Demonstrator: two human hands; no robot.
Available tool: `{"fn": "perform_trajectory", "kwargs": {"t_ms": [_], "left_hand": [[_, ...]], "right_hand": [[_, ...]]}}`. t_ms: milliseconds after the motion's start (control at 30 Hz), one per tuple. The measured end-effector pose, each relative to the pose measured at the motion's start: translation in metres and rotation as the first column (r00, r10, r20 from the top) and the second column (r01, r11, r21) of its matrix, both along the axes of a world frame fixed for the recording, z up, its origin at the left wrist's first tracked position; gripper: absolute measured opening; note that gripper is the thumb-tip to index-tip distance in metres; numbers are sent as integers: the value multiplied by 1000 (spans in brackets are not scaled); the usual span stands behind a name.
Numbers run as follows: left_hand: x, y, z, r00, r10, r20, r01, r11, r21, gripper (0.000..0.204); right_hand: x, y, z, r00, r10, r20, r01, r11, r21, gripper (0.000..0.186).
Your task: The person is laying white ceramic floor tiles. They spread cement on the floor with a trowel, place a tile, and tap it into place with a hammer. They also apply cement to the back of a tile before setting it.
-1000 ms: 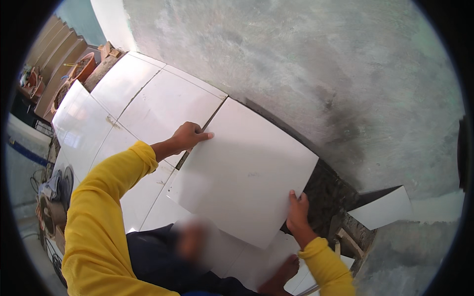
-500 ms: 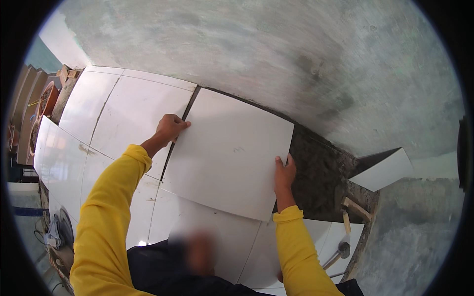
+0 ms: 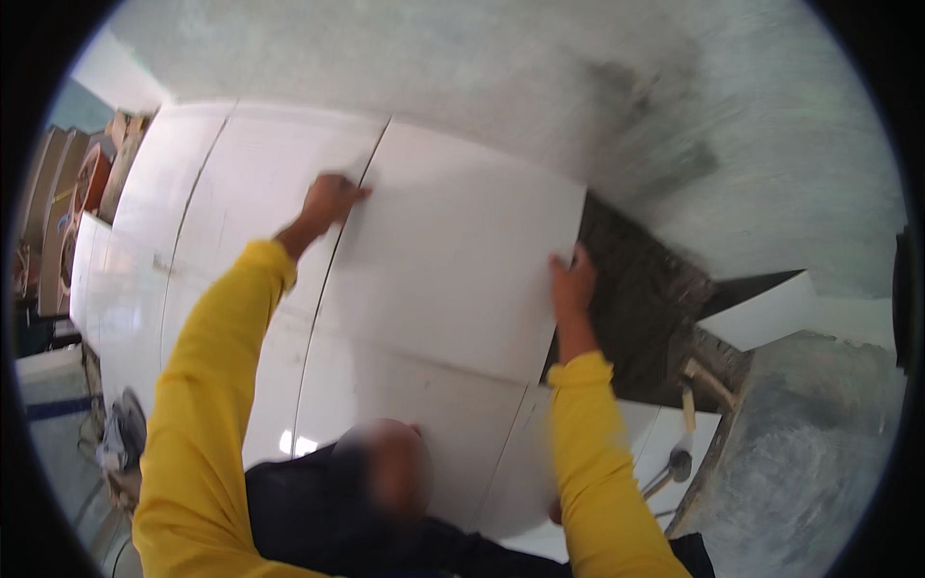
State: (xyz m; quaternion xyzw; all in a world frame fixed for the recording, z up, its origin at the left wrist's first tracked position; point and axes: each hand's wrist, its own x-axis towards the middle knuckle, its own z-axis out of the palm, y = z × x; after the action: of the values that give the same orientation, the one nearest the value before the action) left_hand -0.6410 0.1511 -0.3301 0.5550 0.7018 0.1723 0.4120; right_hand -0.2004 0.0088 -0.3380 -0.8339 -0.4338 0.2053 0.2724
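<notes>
A large white square tile [image 3: 453, 250] lies beside the wall, nearly level with the laid tiles. At its left edge is my left hand [image 3: 332, 200], with fingers curled over the narrow seam. My right hand [image 3: 573, 282] grips the tile's right edge, its thumb against the side next to the dark mortar. White laid tiles [image 3: 270, 183] border it on the left, and another laid tile [image 3: 414, 395] adjoins its near edge. Part of the right hand's fingers is hidden behind the tile edge.
Dark wet mortar [image 3: 631, 299] fills the strip at right. A cut tile piece [image 3: 761, 316] leans there by the wall [image 3: 540, 77]. A wood block [image 3: 711, 383] and a black-headed mallet [image 3: 679, 465] lie at lower right. Potted plants [image 3: 89, 183] and a grey disc tool [image 3: 123, 433] are at far left.
The tile has come down and left, closing the dark gaps along its left and wall sides. Both my hands have moved with it, and the view has shifted slightly.
</notes>
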Motion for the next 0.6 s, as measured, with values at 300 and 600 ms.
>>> {"fn": "perform_trajectory", "kwargs": {"t_ms": [300,600], "left_hand": [[19,4,20,996,66,57,-60,994,-93,45],[33,-12,39,998,28,-59,-35,991,-126,45]], "right_hand": [[5,2,23,995,-54,-81,39,984,-171,70],[3,-14,30,998,-33,-52,26,993,-117,67]]}}
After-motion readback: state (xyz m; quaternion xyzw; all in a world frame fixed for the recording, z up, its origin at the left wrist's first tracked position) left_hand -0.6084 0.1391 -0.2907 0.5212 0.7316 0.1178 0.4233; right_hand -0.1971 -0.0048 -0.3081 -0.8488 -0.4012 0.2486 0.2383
